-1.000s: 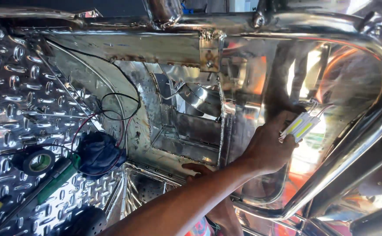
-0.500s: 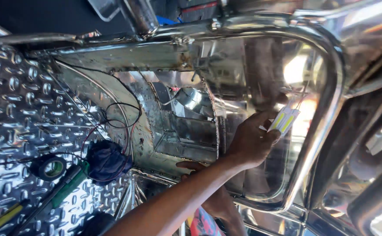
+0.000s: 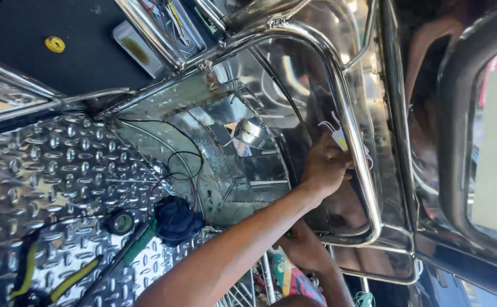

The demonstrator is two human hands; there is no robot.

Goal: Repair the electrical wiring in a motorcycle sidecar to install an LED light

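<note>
Chrome everywhere: a polished steel panel (image 3: 248,142) fills the centre of the view, and a bent chrome tube frame (image 3: 348,131) loops around its 3 o'clock side. At 9 o'clock lies a diamond-tread plate (image 3: 49,187), bright and studded.

Across the lower middle, a bare forearm runs up from 6 o'clock to the right hand (image 3: 323,170), which sits right against the tube. Its fingers are curled shut on a small white-and-yellow light module (image 3: 339,137), pressed at the tube's inner edge just past 2 o'clock of the hand, with thin white wires poking out above it.

Below, at 5 o'clock of the panel, the left hand (image 3: 302,250) is tucked under the forearm near the frame's lower bend; whether its fingers are closed on anything, I cannot tell.

On the tread plate, toward 7 o'clock, a dark blue cloth bundle (image 3: 175,219) rests beside a green-handled tool (image 3: 137,244). Just left of them sits a roll of black tape (image 3: 121,222). Thin black wires (image 3: 183,165) loop above the cloth. Smallest of all, a yellow cap (image 3: 54,44) lies at 11 o'clock on a dark surface.
</note>
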